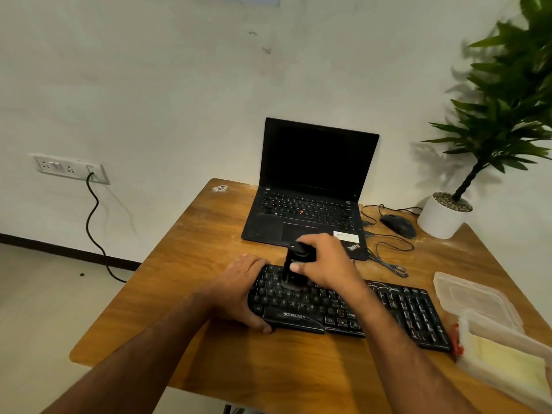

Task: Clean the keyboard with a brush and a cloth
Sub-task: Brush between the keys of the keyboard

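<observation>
**Inspector:** On the wooden table [209, 240], the keyboard [343, 309] lies flat. The left hand [239, 291] clasps its left end, thumb curled under the front edge. The right hand [321, 261] grips a black brush [294, 270], head down on the upper key rows.

**Clerk:** Progress?

**Inspector:** Brushing under way, I judge; wiping remains. No cloth identified.

**Clerk:** Containers?

**Inspector:** A clear tub [504, 363], far right, holds something pale yellow; its lid [475, 297] lies just beside.

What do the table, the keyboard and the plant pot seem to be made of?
Table: wood or wood-look laminate, with brown grain lines and a slight sheen.
Keyboard: black plastic, probably, with moulded keys and printed white letters.
Plant pot: smooth plain white, ceramic or plastic; the picture cannot settle which.
</observation>
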`<state>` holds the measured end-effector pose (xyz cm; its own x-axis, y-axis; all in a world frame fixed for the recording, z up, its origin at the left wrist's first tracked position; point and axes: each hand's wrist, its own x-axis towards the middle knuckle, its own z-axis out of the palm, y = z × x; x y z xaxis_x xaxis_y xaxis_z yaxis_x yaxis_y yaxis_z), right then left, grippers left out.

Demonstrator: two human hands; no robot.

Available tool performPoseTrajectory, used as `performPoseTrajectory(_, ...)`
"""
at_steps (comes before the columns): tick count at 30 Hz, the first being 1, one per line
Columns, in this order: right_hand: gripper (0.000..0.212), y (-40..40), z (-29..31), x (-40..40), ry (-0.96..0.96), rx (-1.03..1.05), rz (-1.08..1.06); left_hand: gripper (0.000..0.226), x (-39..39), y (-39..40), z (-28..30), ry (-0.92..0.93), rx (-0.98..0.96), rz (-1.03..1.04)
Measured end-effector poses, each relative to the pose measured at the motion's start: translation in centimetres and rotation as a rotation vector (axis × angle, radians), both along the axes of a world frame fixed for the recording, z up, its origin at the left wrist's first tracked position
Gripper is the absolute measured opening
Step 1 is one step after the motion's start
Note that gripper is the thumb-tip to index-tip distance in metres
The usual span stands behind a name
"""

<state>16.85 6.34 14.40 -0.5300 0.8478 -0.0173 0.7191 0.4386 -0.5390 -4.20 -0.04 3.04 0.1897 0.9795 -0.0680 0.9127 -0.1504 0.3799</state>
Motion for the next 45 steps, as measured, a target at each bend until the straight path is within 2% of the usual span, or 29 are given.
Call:
performPoseTrajectory(4,0.035,-0.2,-1.2,0.2,-0.108,0.007,-0.019,0.135,0.0,0.0,0.0,0.001,-0.010,0.001)
performPoseTrajectory(8,0.031,0.7,-0.1,1.4,-0.317,0.083,-0.079,0.138,-0.1,0.0,-0.1,0.016,-0.035,0.002)
performPoseTrajectory(14,0.028,-0.8,0.1,-0.9,-0.069,0.040,0.034,0.133,0.0,0.0,0.1,-0.001,-0.005,0.000)
performPoseTrajectory(17,0.030,-1.2,-0.9,-1.0,-0.108,0.067,0.015,0.136,-0.1,-0.1,-0.1,0.016,-0.012,-0.003)
performPoseTrajectory(19,0.033,-0.6,-0.9,-0.3,-0.203,0.063,-0.036,0.137,-0.1,0.0,-0.1,0.018,-0.028,0.003)
performPoseTrajectory(22,0.028,0.1,0.1,0.4,-0.292,0.106,-0.048,0.136,0.0,0.0,0.0,0.012,-0.039,0.005)
performPoseTrajectory(27,0.026,-1.4,0.3,-1.6,0.011,-0.011,0.100,0.131,0.0,-0.1,0.3,-0.013,0.025,-0.020)
performPoseTrajectory(30,0.025,-2.3,-1.1,-2.1,-0.036,0.013,0.105,0.131,0.1,-0.2,0.4,-0.009,0.015,-0.020)
performPoseTrajectory(35,0.028,-0.6,0.0,1.1,-0.307,0.036,0.002,0.132,0.2,-0.2,0.3,0.011,0.011,-0.009)
performPoseTrajectory(38,0.033,-0.5,0.9,0.6,-0.197,0.023,0.013,0.133,0.1,-0.1,0.4,0.018,0.004,-0.006)
performPoseTrajectory(41,0.030,-1.9,0.5,-1.5,-0.064,-0.052,0.092,0.129,0.2,-0.2,0.5,0.006,0.034,-0.013)
performPoseTrajectory(45,0.027,-2.2,-0.7,-1.6,-0.172,-0.054,0.094,0.128,0.2,-0.2,0.6,0.005,0.021,-0.017)
